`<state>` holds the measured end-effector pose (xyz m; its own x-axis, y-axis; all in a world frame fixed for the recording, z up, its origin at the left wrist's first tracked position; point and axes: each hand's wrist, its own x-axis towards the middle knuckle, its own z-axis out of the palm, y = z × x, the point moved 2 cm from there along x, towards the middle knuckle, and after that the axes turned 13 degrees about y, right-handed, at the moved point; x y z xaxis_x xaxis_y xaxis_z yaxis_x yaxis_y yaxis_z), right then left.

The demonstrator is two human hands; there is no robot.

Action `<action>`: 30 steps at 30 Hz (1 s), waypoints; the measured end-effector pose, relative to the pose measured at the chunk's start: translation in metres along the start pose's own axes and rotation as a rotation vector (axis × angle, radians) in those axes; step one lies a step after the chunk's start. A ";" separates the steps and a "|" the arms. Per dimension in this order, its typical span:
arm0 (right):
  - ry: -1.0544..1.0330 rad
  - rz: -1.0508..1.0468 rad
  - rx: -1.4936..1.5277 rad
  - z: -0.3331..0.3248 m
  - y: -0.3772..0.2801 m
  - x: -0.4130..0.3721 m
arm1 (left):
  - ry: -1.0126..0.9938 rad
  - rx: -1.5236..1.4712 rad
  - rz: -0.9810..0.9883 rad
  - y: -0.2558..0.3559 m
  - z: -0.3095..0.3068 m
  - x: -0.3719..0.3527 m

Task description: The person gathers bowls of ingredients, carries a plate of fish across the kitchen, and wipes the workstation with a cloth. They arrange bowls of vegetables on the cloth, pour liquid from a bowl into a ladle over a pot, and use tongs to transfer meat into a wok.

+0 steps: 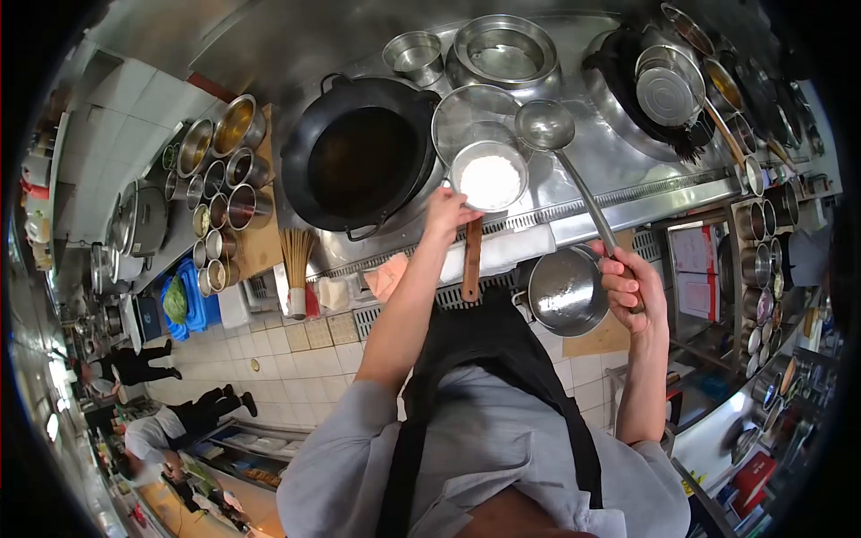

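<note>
The person's left hand (pixel 446 215) is pinching the near-left rim of a small metal bowl (pixel 489 149), the thumb and fingers being clamped on its edge. The bowl is holding white contents (pixel 490 182), too bright for telling what they are. It is covering part of a round strainer (pixel 460 112), whose wooden handle (pixel 472 260) is pointing toward the person; whether the bowl is resting on it or hanging above, one cannot tell. The right hand (pixel 630 289) is gripping the ladle (pixel 545 125), with the fingers wrapped around the lower end of its long handle, and the ladle's head is lying just beside the bowl, toward the right. A large black wok (pixel 298 170) is standing to the left, near the bowl.

The step in hand is seeming to be the handling of the white contents, with the ladle kept ready. Any next move is probably calling for a firm pinch, a level bowl and enough room between ladle and rim, because a knock could be spilling the contents.
</note>
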<state>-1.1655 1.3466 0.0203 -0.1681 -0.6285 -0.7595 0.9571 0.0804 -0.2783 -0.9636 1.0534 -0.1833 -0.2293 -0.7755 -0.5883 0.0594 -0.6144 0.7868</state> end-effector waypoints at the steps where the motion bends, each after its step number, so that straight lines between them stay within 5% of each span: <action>1: 0.000 -0.006 -0.015 0.002 0.000 -0.003 | 0.000 0.002 0.001 -0.002 0.016 0.007; 9: 0.074 -0.116 -0.235 0.005 0.001 -0.007 | 0.058 -0.019 0.030 -0.011 0.070 0.041; 30: 0.268 -0.474 -0.844 0.015 0.008 -0.033 | 0.092 -0.041 0.070 0.002 0.080 0.044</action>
<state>-1.1484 1.3559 0.0516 -0.6359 -0.5510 -0.5403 0.3143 0.4545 -0.8334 -1.0510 1.0293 -0.1924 -0.1334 -0.8253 -0.5487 0.1121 -0.5626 0.8191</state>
